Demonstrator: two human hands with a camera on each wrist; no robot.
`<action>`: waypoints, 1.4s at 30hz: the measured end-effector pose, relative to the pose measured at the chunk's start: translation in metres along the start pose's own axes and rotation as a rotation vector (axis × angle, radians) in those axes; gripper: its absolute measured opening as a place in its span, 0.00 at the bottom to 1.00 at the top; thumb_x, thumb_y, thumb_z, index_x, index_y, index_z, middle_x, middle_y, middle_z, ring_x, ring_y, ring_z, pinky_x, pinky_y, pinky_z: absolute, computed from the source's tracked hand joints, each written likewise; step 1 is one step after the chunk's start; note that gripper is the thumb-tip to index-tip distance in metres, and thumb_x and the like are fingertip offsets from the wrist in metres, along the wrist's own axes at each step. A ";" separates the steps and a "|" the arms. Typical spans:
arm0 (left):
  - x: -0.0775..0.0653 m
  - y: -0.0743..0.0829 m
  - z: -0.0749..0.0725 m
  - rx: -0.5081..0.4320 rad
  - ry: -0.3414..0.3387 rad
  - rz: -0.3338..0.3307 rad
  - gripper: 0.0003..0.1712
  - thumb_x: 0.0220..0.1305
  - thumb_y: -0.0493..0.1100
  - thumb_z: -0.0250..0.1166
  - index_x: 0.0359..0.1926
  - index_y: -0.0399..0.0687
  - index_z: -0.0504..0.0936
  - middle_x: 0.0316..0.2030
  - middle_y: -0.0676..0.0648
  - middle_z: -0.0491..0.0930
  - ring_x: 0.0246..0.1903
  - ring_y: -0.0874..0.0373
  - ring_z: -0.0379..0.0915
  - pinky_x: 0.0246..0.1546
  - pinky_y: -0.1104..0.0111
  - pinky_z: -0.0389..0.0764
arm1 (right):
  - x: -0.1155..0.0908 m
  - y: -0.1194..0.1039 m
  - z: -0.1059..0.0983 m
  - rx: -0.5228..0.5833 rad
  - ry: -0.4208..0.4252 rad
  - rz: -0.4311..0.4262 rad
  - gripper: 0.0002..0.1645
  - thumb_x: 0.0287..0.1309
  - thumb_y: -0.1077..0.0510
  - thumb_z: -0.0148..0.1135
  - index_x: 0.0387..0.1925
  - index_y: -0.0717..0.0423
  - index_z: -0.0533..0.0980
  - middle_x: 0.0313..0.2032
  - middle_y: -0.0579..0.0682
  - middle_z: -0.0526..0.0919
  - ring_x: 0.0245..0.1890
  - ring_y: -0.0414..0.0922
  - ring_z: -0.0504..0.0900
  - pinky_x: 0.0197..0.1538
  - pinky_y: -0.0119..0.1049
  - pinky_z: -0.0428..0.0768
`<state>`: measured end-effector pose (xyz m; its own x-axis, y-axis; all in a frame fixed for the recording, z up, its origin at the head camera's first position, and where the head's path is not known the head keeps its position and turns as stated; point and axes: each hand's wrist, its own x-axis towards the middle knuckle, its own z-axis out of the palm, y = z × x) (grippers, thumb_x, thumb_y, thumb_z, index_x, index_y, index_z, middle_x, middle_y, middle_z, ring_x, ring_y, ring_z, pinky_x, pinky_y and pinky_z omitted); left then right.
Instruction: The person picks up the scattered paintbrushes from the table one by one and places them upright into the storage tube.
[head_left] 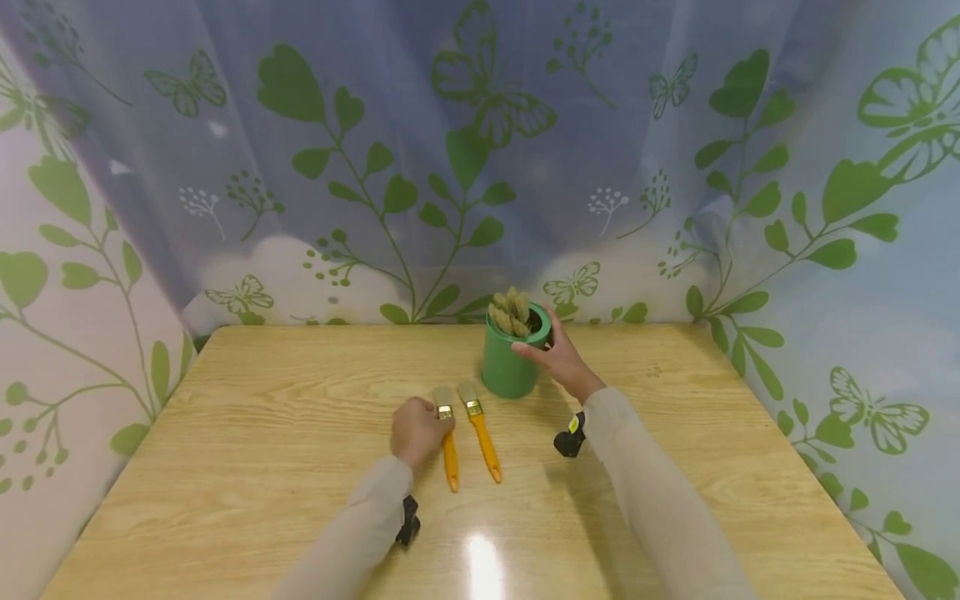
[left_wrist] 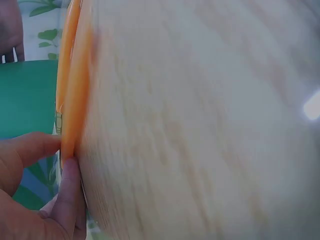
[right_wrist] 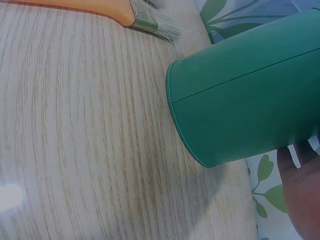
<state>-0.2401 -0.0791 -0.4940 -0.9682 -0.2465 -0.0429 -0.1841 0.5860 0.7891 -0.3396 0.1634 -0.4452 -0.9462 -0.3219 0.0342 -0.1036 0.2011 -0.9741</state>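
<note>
My left hand (head_left: 422, 431) pinches the orange-handled paintbrush (head_left: 451, 467) near its metal band, with the brush lying along the table. In the left wrist view, the thumb and a finger meet on the orange handle (left_wrist: 77, 95). Just right of it, a second paintbrush (head_left: 486, 442) lies slanted on the table, bristles away from me. A green cylindrical holder (head_left: 504, 367) stands upright beyond the brushes, with several tan bristly heads (head_left: 510, 315) sticking out of its top. Near the rim, my right hand (head_left: 561, 357) grips that holder from the right side.
Everything stands on a light wood-grain table (head_left: 300, 375). A curtain (head_left: 360, 167) printed with leaves and butterflies hangs behind the table's far edge and along both sides. Glare shines on the near part of the tabletop.
</note>
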 end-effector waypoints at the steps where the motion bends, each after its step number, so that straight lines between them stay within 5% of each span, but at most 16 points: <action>1: 0.001 0.000 0.000 -0.003 -0.008 -0.005 0.13 0.48 0.40 0.74 0.30 0.36 0.81 0.23 0.47 0.75 0.22 0.58 0.67 0.17 0.72 0.66 | 0.000 -0.001 0.000 0.004 -0.002 0.000 0.55 0.61 0.49 0.64 0.74 0.32 0.36 0.74 0.51 0.47 0.73 0.54 0.50 0.70 0.58 0.57; 17: 0.013 -0.010 -0.013 -0.117 -0.091 -0.015 0.09 0.49 0.37 0.74 0.30 0.36 0.85 0.27 0.44 0.83 0.22 0.59 0.75 0.20 0.73 0.76 | -0.012 -0.023 0.000 0.054 -0.033 0.033 0.57 0.61 0.54 0.64 0.75 0.39 0.35 0.74 0.54 0.44 0.73 0.55 0.46 0.72 0.57 0.53; 24: 0.023 -0.001 -0.042 -0.216 -0.140 -0.065 0.14 0.55 0.39 0.71 0.38 0.32 0.83 0.37 0.38 0.84 0.28 0.58 0.79 0.31 0.68 0.84 | -0.013 -0.024 0.000 0.051 -0.037 0.029 0.56 0.61 0.54 0.64 0.75 0.40 0.35 0.74 0.54 0.45 0.73 0.55 0.47 0.72 0.57 0.53; 28: 0.034 0.020 -0.063 -0.377 -0.180 -0.098 0.19 0.60 0.37 0.67 0.50 0.29 0.78 0.44 0.34 0.81 0.31 0.57 0.82 0.45 0.59 0.84 | -0.012 -0.026 -0.001 0.049 -0.034 0.024 0.57 0.60 0.54 0.64 0.75 0.41 0.35 0.74 0.54 0.45 0.73 0.54 0.47 0.72 0.56 0.52; 32: 0.047 0.050 -0.080 -0.536 -0.182 -0.093 0.23 0.63 0.36 0.63 0.57 0.30 0.73 0.47 0.36 0.79 0.31 0.62 0.80 0.46 0.65 0.83 | -0.012 -0.027 -0.001 0.047 -0.031 0.037 0.57 0.61 0.54 0.64 0.75 0.41 0.34 0.74 0.54 0.43 0.73 0.54 0.46 0.73 0.56 0.52; 42: 0.051 0.138 -0.100 -0.813 -0.032 0.097 0.17 0.66 0.39 0.61 0.51 0.31 0.74 0.40 0.43 0.78 0.31 0.63 0.78 0.46 0.67 0.83 | -0.004 -0.015 -0.003 0.063 -0.016 0.062 0.58 0.59 0.53 0.65 0.75 0.38 0.35 0.75 0.52 0.41 0.74 0.53 0.45 0.72 0.58 0.52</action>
<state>-0.2977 -0.0876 -0.3263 -0.9801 -0.1943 0.0411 0.0696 -0.1424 0.9874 -0.3350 0.1645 -0.4305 -0.9450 -0.3258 -0.0295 -0.0252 0.1626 -0.9864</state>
